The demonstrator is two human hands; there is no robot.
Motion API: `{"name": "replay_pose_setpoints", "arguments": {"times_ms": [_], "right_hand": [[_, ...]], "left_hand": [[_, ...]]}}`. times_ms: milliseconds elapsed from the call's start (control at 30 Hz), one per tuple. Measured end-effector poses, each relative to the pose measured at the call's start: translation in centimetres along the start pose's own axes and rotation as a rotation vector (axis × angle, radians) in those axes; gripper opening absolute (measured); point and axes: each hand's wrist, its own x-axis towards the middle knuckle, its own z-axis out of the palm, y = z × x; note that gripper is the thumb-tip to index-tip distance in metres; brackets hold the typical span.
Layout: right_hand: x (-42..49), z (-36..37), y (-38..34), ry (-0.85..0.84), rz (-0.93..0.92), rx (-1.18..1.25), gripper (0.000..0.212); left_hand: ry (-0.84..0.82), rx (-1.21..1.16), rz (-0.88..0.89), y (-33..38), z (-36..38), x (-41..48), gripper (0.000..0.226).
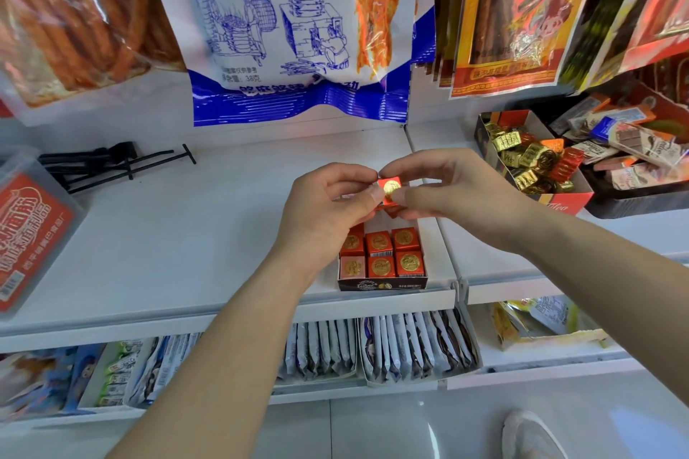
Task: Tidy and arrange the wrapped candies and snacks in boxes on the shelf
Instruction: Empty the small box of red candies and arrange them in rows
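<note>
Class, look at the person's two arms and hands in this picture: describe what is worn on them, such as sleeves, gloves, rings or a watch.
Nothing is worn: the left hand and right hand are bare, with no gloves, rings or watch visible. Both forearms are uncovered to the frame's edge; no sleeves show.

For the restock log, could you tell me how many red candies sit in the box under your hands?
6 visible in the box: front row; second row. The hands may hide more behind.

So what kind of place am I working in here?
Most likely a small shop's snack aisle: hanging snack bags above a white shelf, display boxes of wrapped candies, and rows of packets on the shelf below.
</note>
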Motion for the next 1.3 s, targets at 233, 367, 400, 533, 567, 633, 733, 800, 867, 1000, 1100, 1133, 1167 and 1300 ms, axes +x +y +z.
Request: {"name": "replay_pose_setpoints", "arguments": {"times_ms": [233, 367, 400, 533, 567, 633, 733, 800, 867, 1000, 1100, 1133, 1167, 1300], "right_hand": [[1.3, 0.8, -0.2, 0.085, 0.067, -0.04, 0.032], [1.8, 0.5, -0.1, 0.013, 0.118, -0.296, 0.029], [2.0, 0.5, 0.0, -0.012, 0.129, -0.332, 0.028], [2.6, 0.8, 0.2, -0.075, 0.118, -0.453, 0.029], [2.8, 0.9, 0.2, -0.094, 0.103, -0.5, 0.028], [3.1, 1.2, 0.4, -0.14, 0.076, -0.569, 0.027], [3.3, 1.3, 0.6, -0.172, 0.049, -0.679, 0.02], [3.2, 1.2, 0.6, -0.183, 0.026, -0.765, 0.019], [3.1, 1.2, 0.6, -0.217, -0.002, -0.838, 0.024], [3.1, 1.6, 1.0, -0.248, -0.046, -0.934, 0.028], [2.8, 1.6, 1.1, -0.202, -0.047, -0.908, 0.025], [2.7, 1.6, 1.2, -0.176, -0.053, -0.883, 0.023], [2.6, 1.5, 1.2, -0.151, -0.058, -0.86, 0.022], [2.5, 1.2, 1.6, -0.1, -0.063, -0.804, 0.018]], "left_hand": [[0.121, 0.312, 0.123, -0.6, -2.3, 0.8, 0.012], [0.081, 0.56, 0.1, -1.7, -3.7, 0.8, 0.011], [0.05, 0.59, 0.087, -2.0, -3.7, 0.8, 0.011], [-0.01, 0.717, 0.062, -2.7, -2.9, 1.0, 0.012], [-0.015, 0.729, 0.052, -2.7, -2.8, 1.1, 0.013], [-0.029, 0.756, 0.026, -2.5, -2.6, 1.3, 0.017], [-0.092, 0.794, -0.005, -2.2, -2.5, 1.4, 0.023], [-0.135, 0.807, -0.028, -1.9, -2.5, 1.3, 0.024], [-0.159, 0.811, -0.039, -1.7, -2.5, 1.2, 0.024], [-0.212, 0.863, -0.029, -1.2, -2.5, 0.9, 0.021], [-0.17, 0.869, 0.015, -1.2, -2.6, 0.6, 0.013], [-0.146, 0.879, 0.034, -1.1, -2.7, 0.5, 0.012], [-0.124, 0.889, 0.056, -1.1, -2.7, 0.4, 0.011], [-0.081, 0.879, 0.142, -0.8, -2.8, 0.1, 0.01]]}}
